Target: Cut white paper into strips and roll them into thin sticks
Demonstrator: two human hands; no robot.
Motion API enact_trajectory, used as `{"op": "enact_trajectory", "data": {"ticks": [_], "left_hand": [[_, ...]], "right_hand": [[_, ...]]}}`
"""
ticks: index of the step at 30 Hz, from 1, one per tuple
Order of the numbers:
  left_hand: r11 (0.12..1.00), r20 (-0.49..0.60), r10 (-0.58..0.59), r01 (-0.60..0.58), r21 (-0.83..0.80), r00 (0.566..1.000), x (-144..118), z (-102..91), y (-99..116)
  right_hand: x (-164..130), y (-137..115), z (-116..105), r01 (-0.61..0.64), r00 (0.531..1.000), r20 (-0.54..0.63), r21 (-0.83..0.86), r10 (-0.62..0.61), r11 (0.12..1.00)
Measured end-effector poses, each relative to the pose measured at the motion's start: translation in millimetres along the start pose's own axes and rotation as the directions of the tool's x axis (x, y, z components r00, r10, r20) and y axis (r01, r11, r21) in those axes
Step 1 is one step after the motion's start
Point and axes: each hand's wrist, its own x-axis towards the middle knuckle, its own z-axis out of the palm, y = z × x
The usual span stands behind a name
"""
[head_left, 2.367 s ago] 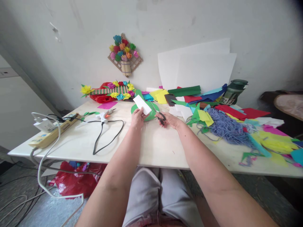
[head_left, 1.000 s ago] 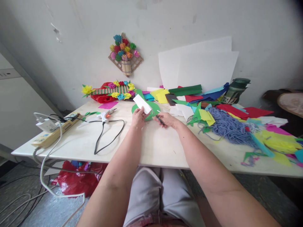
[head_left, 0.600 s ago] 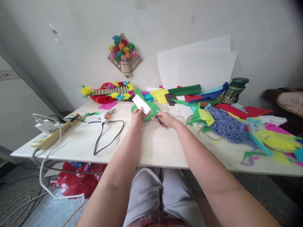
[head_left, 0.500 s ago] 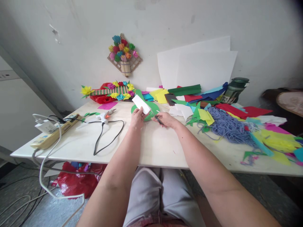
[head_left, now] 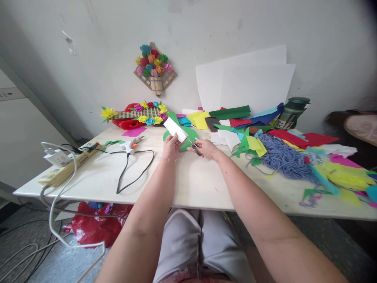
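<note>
My left hand (head_left: 171,146) pinches a white paper strip (head_left: 175,129) together with a green paper cut-out (head_left: 188,137), raised a little over the white table (head_left: 194,181). My right hand (head_left: 206,149) grips black-handled scissors (head_left: 195,148). Their blades point up and left, into the green paper just right of the white strip. The two hands are close together at the table's middle.
A glue gun (head_left: 129,144) with a black cord (head_left: 129,169) and a power strip (head_left: 66,165) lie at left. Coloured paper scraps (head_left: 253,143), blue yarn (head_left: 282,157) and a green bottle (head_left: 291,113) fill the right. A paper-flower craft (head_left: 138,112) and white sheets (head_left: 244,82) stand at the back.
The scissors' handles have closed in my right hand and the blades have moved slightly into the green paper. My left hand holds the papers almost still.
</note>
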Motion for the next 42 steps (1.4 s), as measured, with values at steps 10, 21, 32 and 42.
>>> {"op": "enact_trajectory", "data": {"ticks": [10, 21, 32, 42], "left_hand": [[0.998, 0.010, -0.015, 0.014, 0.069, 1.000, -2, 2.6, 0], [0.998, 0.057, -0.027, 0.023, 0.065, 0.998, -3, 1.1, 1], [0.996, 0.088, -0.051, 0.045, 0.072, 0.995, -1, -2.1, 2], [0.995, 0.072, -0.062, 0.056, 0.078, 0.995, -2, -1.7, 2]], "right_hand": [[-7, -14, -3, 0.002, 0.995, -0.097, -0.251, -0.028, 0.968], [-11, -18, -6, -0.004, 0.998, -0.067, -0.289, -0.016, 0.957], [-11, -15, -8, 0.011, 0.999, -0.027, -0.205, -0.016, 0.979], [-8, -9, -8, 0.023, 0.999, -0.022, -0.192, -0.027, 0.981]]}}
